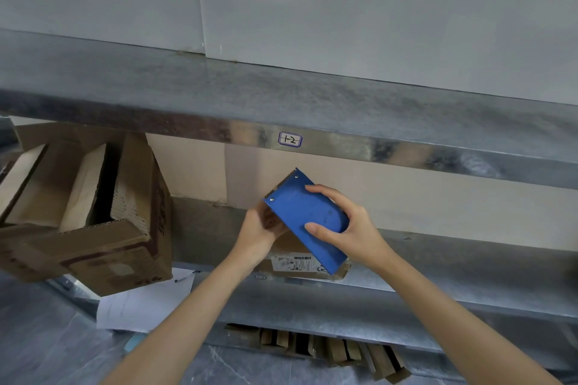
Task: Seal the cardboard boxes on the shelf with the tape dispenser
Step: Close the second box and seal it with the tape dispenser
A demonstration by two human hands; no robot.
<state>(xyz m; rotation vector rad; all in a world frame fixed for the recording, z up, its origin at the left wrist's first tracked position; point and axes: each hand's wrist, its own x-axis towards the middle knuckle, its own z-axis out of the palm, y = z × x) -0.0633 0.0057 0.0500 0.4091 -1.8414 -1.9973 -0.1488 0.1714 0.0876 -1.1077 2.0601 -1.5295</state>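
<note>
Above the small cardboard box (pixel 291 262) on the middle shelf (pixel 438 259), the tape dispenser (pixel 308 216) pointed teeth toward 11 o'clock; the right grip (pixel 347 228) clasped its body, the left grip (pixel 259 228) held its 9 o'clock side, probably freeing tape.

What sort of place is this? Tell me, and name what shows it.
Probably a storeroom or warehouse packing area: metal shelves, one carrying a handwritten label, an open cardboard box, and a blue tape dispenser gripped by the left hand and right hand.
</note>
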